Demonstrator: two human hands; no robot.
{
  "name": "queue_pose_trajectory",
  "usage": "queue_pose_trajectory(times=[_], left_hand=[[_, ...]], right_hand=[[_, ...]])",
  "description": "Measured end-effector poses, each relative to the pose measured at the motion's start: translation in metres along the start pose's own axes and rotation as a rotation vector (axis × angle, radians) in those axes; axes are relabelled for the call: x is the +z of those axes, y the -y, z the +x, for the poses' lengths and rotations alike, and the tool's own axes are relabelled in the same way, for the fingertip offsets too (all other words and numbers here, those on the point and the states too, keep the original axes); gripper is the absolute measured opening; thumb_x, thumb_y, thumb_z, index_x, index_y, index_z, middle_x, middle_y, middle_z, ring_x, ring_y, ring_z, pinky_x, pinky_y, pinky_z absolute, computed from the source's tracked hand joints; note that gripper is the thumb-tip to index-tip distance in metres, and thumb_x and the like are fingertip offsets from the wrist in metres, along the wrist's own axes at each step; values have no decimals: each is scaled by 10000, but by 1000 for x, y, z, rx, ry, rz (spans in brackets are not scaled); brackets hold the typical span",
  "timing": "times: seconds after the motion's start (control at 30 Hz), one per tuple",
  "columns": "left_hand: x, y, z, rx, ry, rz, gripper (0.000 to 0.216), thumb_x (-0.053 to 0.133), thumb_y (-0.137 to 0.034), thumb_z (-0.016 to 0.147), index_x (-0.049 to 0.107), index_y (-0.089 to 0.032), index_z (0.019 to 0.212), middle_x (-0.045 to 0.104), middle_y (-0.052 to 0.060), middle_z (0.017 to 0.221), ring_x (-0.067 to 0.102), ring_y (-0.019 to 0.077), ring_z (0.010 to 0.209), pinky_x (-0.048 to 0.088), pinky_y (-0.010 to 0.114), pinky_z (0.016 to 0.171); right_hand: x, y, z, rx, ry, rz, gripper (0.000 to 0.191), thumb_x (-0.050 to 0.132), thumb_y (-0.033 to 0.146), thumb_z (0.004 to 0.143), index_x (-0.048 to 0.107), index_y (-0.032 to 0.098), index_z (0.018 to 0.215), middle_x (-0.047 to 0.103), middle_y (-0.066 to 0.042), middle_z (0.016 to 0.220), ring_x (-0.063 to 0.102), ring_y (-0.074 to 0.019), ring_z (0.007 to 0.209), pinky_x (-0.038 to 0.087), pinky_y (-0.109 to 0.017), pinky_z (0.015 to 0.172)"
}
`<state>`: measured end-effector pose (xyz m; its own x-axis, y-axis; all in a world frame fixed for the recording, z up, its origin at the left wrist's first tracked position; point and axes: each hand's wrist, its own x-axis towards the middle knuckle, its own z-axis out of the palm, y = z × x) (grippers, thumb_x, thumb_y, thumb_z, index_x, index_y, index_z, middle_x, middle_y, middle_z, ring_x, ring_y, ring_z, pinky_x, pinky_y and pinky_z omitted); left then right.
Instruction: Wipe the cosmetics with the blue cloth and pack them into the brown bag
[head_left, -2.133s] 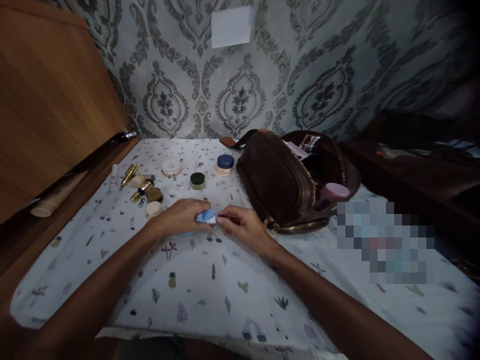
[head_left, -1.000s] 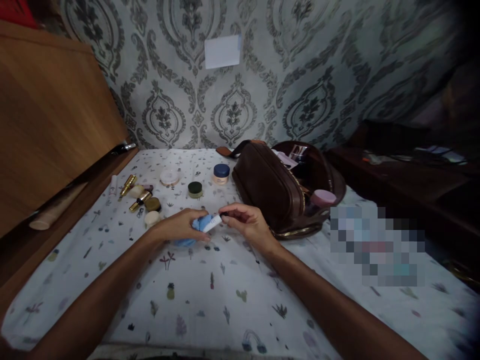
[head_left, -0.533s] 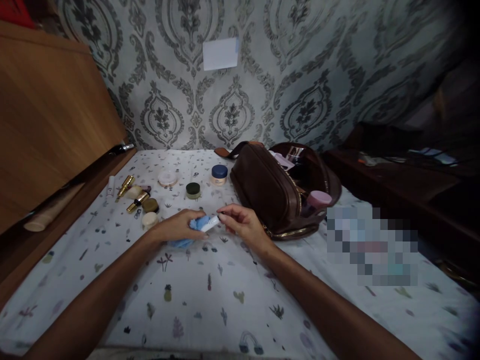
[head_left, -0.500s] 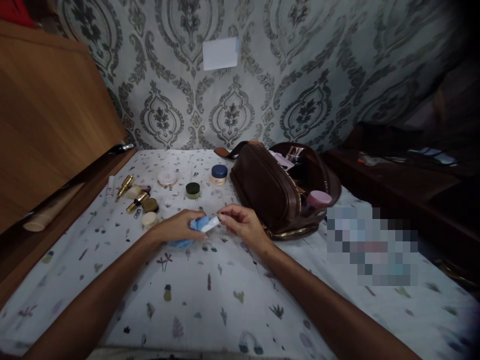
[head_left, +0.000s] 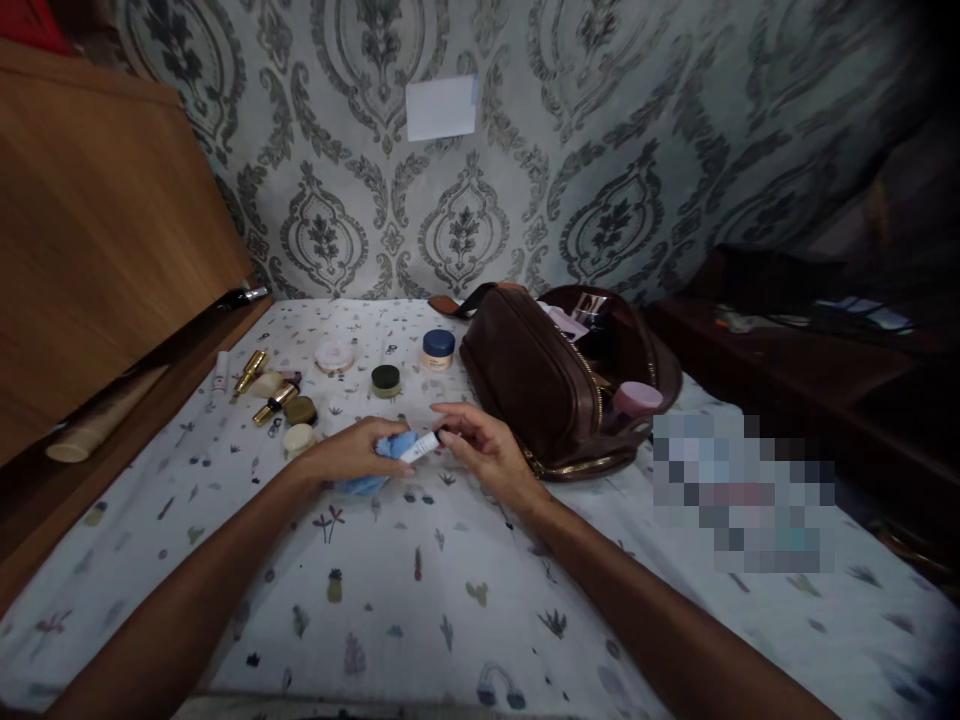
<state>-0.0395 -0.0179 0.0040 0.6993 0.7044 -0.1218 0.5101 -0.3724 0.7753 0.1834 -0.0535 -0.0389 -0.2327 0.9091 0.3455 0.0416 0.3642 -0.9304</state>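
My left hand (head_left: 360, 450) is closed around a small white tube (head_left: 422, 447) with a black cap, a light blue cloth (head_left: 395, 445) bunched against it. More of the cloth hangs below the palm. At the capped end, my right hand (head_left: 487, 450) pinches the black cap with its thumb and a finger, while the index finger is raised and extended. A dark green-lidded jar (head_left: 386, 380) and a blue-lidded jar (head_left: 439, 349) stand beyond the hands. Close to the left wrist is a cream-coloured round pot (head_left: 299, 440).
To the right lies an unzipped brown leather bag (head_left: 525, 380), a pink-lidded jar (head_left: 637, 398) at its opening. Gold lipstick tubes (head_left: 251, 371) and a round compact (head_left: 334, 356) sit at the left. A wooden cabinet (head_left: 97, 230) borders the left side; a blurred patch covers something at right.
My right index finger has lifted and straightened away from the cap, showing more of the black cap. The tube has turned slightly, so its printing shows more.
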Motion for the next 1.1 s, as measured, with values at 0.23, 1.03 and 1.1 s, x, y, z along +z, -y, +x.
queue_pose_trajectory(times=[0.23,1.03,1.1], left_hand=[[0,-1,-1,-87,46,-265,396,769,-456,689,664,-179,952,603,-15,825,548,162,785,448,252,703],[9,-5,3,105,-378,-381,422,616,-408,862,586,-241,1248,666,34,1014,616,178,944,471,270,851],[8,-7,1,119,-344,-399,514,646,-405,844,576,-244,1327,662,46,1055,612,190,977,465,269,861]], right_hand=[[4,8,-2,-1,-14,156,670,751,443,814,483,321,1415,546,-121,1408,587,-265,1223,543,-400,909],[16,19,-4,315,9,357,454,775,600,711,631,183,819,532,63,612,484,-84,503,402,-217,495],[16,21,-4,325,25,331,479,782,615,688,616,177,793,502,69,607,450,-76,494,370,-212,470]])
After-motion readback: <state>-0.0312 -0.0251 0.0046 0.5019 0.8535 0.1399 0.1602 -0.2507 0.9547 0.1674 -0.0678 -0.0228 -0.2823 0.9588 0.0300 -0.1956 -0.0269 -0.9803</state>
